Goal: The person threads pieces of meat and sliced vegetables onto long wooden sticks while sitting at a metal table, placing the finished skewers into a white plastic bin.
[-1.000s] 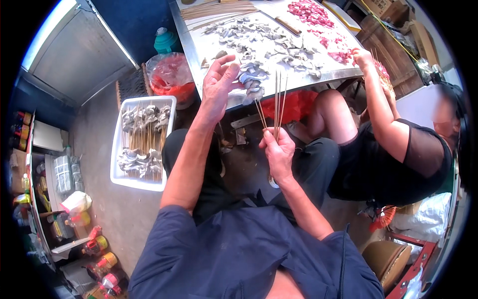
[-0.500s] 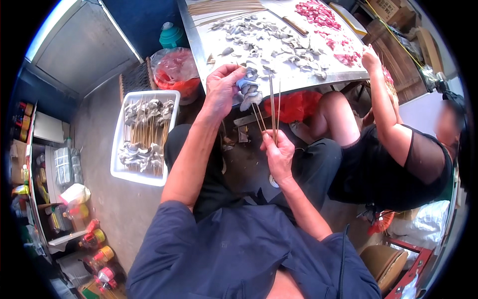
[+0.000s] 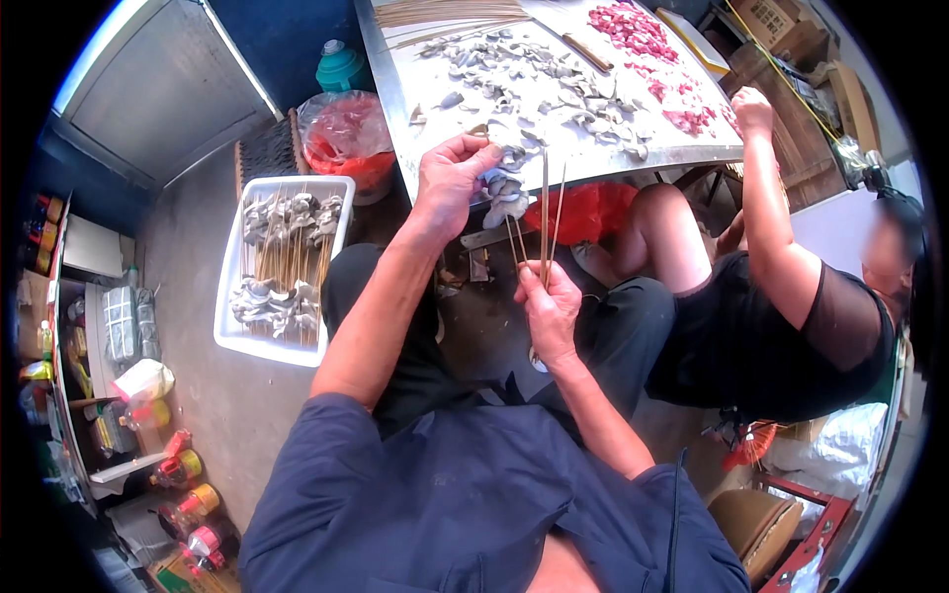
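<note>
My left hand (image 3: 450,183) is closed in a pinch around grey oyster mushroom pieces (image 3: 507,196) at the upper end of a pair of bamboo skewers. Several pieces are bunched there, just in front of the table's near edge. The fingertips partly cover the topmost piece. Below and to the right, my right hand (image 3: 551,304) grips the lower ends of those skewers. It also holds further bare skewers (image 3: 545,212), which point upward beside the loaded ones. More loose grey mushroom pieces (image 3: 588,97) lie spread over the white tabletop (image 3: 410,74) ahead.
On the floor at left, a white tray (image 3: 267,353) holds finished mushroom skewers. Behind it stands a red-lined bucket (image 3: 346,138). Red meat pieces (image 3: 633,30) and a knife (image 3: 588,51) lie on the table. A co-worker (image 3: 781,326) sits close at right. Bottles (image 3: 198,504) line the lower left.
My left hand has shifted slightly right and down, still pinching at the mushrooms. My right hand stays nearly in place. The co-worker's raised hand has moved a little right.
</note>
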Demonstrator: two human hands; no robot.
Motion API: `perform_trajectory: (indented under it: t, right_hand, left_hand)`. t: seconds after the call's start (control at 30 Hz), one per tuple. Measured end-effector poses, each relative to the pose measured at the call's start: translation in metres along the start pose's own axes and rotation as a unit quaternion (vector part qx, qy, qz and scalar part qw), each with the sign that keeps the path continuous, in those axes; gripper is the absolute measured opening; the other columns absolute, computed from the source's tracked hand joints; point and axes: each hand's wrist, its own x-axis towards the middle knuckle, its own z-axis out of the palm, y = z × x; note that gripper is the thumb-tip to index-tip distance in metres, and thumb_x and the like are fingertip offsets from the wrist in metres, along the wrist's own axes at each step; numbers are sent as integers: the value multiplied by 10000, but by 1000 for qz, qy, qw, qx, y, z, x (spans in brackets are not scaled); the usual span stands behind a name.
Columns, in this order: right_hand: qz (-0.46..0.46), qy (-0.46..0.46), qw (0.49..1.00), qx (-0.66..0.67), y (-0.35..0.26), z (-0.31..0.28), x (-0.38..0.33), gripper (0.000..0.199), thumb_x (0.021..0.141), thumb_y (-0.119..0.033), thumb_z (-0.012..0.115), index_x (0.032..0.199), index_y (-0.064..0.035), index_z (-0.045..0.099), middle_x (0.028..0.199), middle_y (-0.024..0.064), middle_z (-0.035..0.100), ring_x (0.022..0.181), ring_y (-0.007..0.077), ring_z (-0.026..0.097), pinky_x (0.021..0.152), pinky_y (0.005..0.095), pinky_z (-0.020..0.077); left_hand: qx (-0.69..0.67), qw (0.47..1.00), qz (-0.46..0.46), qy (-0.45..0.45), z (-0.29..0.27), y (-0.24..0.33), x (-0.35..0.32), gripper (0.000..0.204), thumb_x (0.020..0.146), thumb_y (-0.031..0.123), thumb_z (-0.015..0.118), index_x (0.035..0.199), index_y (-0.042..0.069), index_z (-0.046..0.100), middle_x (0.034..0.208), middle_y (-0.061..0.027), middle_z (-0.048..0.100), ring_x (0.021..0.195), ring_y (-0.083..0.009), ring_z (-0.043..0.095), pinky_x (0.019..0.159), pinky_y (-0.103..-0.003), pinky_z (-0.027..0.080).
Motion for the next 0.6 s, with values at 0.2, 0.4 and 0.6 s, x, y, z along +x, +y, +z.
perform_trajectory:
  t: [0.2,0.4,0.6]
  right_hand:
    - [17,6,1000,17,3,-1,-2,79,926,-94,587,902,-31,628,657,-35,552,593,37,484,546,192,375]
    - [33,2,999,35,-2,1,-3,75,929,-112,589,920,-43,618,641,-11,555,518,24,427,473,177,311]
    - [67,-13,995,76,-25,3,16,56,935,-97,565,898,-55,568,636,11,548,450,14,365,414,163,257]
  left_hand:
    - [14,1000,17,-18,3,-3,-7,60,857,83,697,902,49,674,817,4,669,684,-37,567,583,-176,420]
    - [32,997,25,-70,-1,-7,-12,71,863,60,686,926,32,667,861,-18,672,763,-73,601,676,-213,477]
    - [38,996,-14,-74,0,-11,-27,100,879,55,666,973,21,652,917,-34,670,832,-98,621,757,-237,501]
